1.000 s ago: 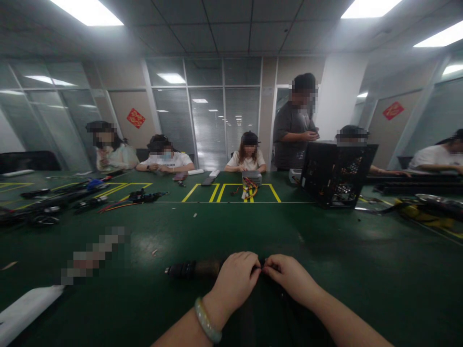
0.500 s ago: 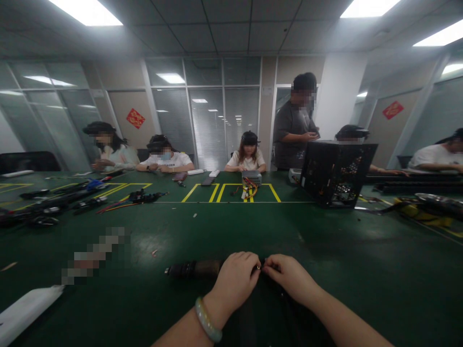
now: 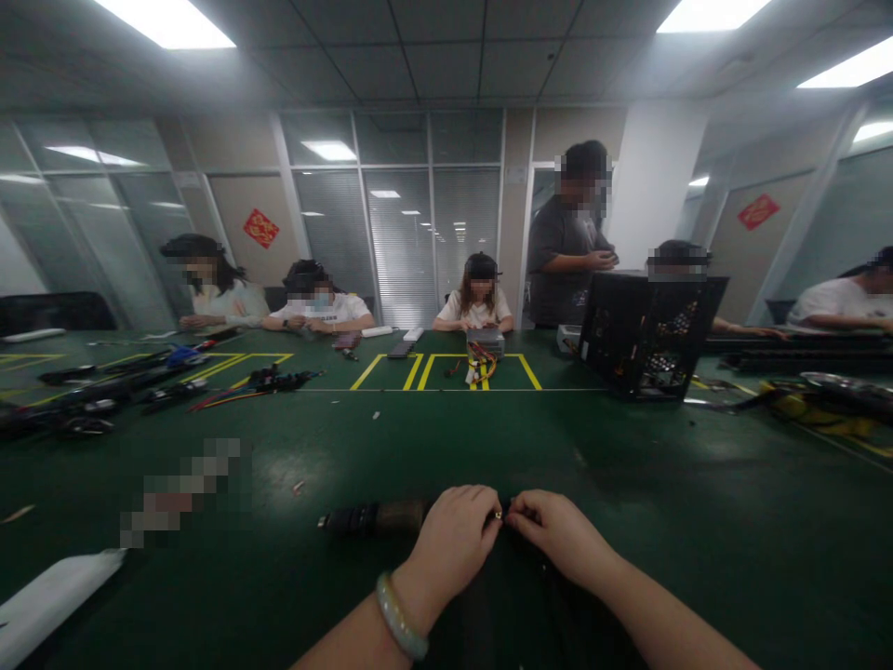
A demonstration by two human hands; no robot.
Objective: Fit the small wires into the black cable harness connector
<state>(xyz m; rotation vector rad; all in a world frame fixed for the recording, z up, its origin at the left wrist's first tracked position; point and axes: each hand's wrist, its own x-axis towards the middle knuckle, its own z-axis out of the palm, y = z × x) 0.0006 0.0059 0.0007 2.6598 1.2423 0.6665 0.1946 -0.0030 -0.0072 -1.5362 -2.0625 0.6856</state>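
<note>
My left hand [image 3: 457,530] is closed in a pinch near the front middle of the table, a pale green bangle [image 3: 400,618] round its wrist. A tiny gold-coloured metal piece [image 3: 499,515] shows at its fingertips; its kind is too small to tell. Close by on the right, my right hand [image 3: 558,532] has its thumb and fingers pressed together, and what they hold is hidden. Behind my left hand lies a dark power screwdriver [image 3: 380,519] with its tip pointing left, partly covered by the hand. Dark strap-like shapes run below both hands, too dim to name.
The green table [image 3: 446,437] carries a black computer case [image 3: 652,337] at the right. Cable bundles [image 3: 104,386] lie at the left, a power supply unit [image 3: 486,342] across the table, and a white object [image 3: 56,605] at the front left. Several people sit opposite; one stands.
Both my hands keep almost the same place and pinch, and the small metal piece glints more gold. At the far left, a seated person's raised hand has come down towards the table.
</note>
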